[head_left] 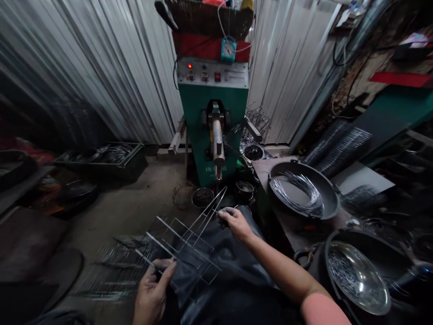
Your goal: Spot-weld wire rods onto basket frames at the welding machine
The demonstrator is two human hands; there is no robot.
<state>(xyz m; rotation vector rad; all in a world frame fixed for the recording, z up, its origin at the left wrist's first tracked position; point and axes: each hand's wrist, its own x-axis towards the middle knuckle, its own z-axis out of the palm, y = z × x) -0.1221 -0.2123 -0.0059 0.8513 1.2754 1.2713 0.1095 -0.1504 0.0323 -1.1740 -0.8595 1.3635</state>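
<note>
Ridged grey metal sheeting (135, 67) backs a boxy green machine (194, 117), upper centre. At lower centre, a wire frame (188, 243) of thin straight bars tapers upward, left hand (154, 284) clamped on its near end, right hand (238, 223) pinching near the tip. Pale Chinese characters (209, 169), partly hidden, mark the machine.

Two bare hands, one left hand (154, 286) and one right hand (237, 223), and one wire frame (184, 239) are seen before one upright green machine (194, 101) carrying one teal gauge (228, 50) and one brightly lit red lamp (190, 66); near right, two wide dark pans (330, 194) and one shiny bowl (368, 284); left, one green tray (128, 171).
</note>
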